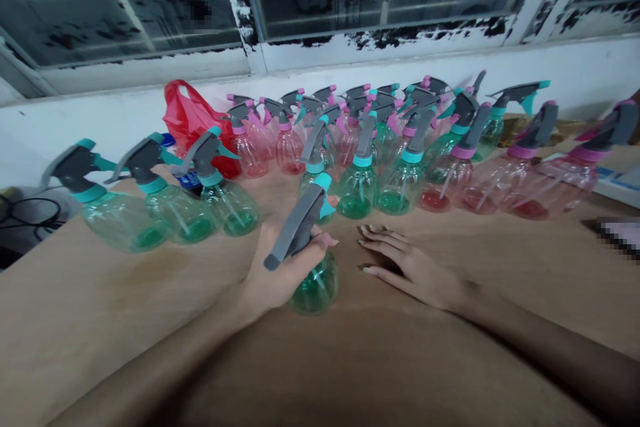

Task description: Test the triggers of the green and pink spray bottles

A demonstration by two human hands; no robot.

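Observation:
My left hand (283, 263) is wrapped round the neck of a green spray bottle (316, 283), just under its grey and turquoise trigger head. The bottle stands upright or nearly so at the near middle of the table. To its right, my right hand (407, 263) lies palm down on the tabletop, fingers stretched out and holding nothing. Just beyond the hands stands a row of spray bottles, among them a green one (358, 190) and a pink one (445, 180). Three more green spray bottles (227, 203) stand to the left.
Behind the front row are several pink spray bottles (250, 150). A red plastic bag (187, 117) rests near the wall. Black cables (35, 213) lie at the far left. A blurred flat object (623, 233) is at the right of the wooden table (80, 320). Windows line the wall.

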